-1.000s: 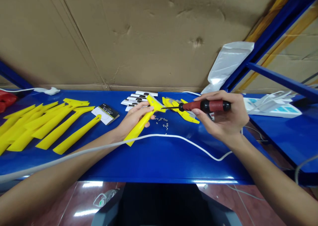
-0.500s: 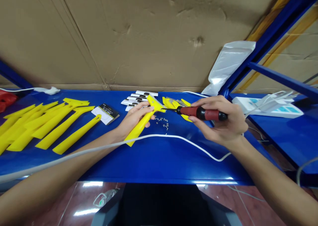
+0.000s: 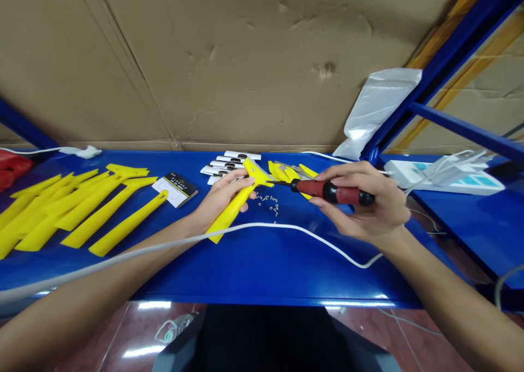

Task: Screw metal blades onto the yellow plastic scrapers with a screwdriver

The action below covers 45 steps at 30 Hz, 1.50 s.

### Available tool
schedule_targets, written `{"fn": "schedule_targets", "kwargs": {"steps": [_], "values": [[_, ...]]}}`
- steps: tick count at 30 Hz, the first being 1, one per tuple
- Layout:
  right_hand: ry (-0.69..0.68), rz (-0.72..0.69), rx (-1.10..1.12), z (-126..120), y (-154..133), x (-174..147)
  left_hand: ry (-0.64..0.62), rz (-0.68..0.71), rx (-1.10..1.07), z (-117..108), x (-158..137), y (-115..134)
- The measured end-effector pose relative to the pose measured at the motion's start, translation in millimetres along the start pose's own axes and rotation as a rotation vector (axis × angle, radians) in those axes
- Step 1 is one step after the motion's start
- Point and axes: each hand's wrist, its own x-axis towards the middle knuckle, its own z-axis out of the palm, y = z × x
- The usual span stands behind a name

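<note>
My left hand [image 3: 223, 196] is closed round a yellow scraper [image 3: 230, 215], its wide head up and its handle slanting down to the left. In my right hand [image 3: 370, 203] is a red and black screwdriver [image 3: 319, 189], held level with the thumb and fingers round its grip. The dark shaft points left and its tip is at the right side of the scraper's head; whether it sits in a screw is too small to tell. Below the head, small screws and nuts [image 3: 268, 200] lie scattered on the blue table [image 3: 262, 268]. Yellow pieces [image 3: 284, 171] lie behind the screwdriver.
Several yellow scraper handles [image 3: 92, 205] lie at the left beside a black and white card [image 3: 178, 189]. White and black packs [image 3: 229, 162] are behind my left hand. A white cable [image 3: 282, 226] crosses in front of both arms. A power strip [image 3: 446, 175] lies at the right.
Both hands keep almost the same pose. The screwdriver's grip has turned slightly in my right hand, its tip still at the scraper's head. The whole view has shifted a little.
</note>
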Motion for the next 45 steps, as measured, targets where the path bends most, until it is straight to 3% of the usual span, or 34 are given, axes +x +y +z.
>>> {"fn": "schedule_targets", "kwargs": {"steps": [5,13,19,25,30,36,38,40,45], "values": [[0.011,0.029,0.032,1.7,3.1,-3.4,0.002,0.006,-0.006,0.2,-0.1,-0.4],[0.142,0.214,0.158,8.0,11.2,-3.9,-0.023,0.004,-0.011,-0.3,-1.8,-0.7],[-0.004,0.384,0.110,4.2,19.0,-12.1,0.001,0.010,-0.043,-5.2,2.4,-1.0],[-0.004,0.388,0.169,6.7,25.6,-10.7,0.026,0.034,-0.044,-6.4,3.8,3.1],[0.079,0.290,-0.053,8.0,34.5,-3.4,0.009,0.029,-0.054,-7.0,3.3,1.8],[-0.049,0.357,0.377,20.8,43.0,16.3,-0.050,0.030,-0.044,-13.6,7.7,-2.8],[-0.069,0.352,0.425,27.0,45.2,20.3,-0.042,0.049,-0.052,-14.7,8.4,-2.2],[-0.022,0.351,0.384,33.8,47.4,20.2,-0.032,0.068,-0.055,-14.5,7.6,-1.0],[0.259,0.331,0.179,47.1,47.2,6.1,-0.007,0.055,-0.067,-11.0,3.9,0.0]]}}
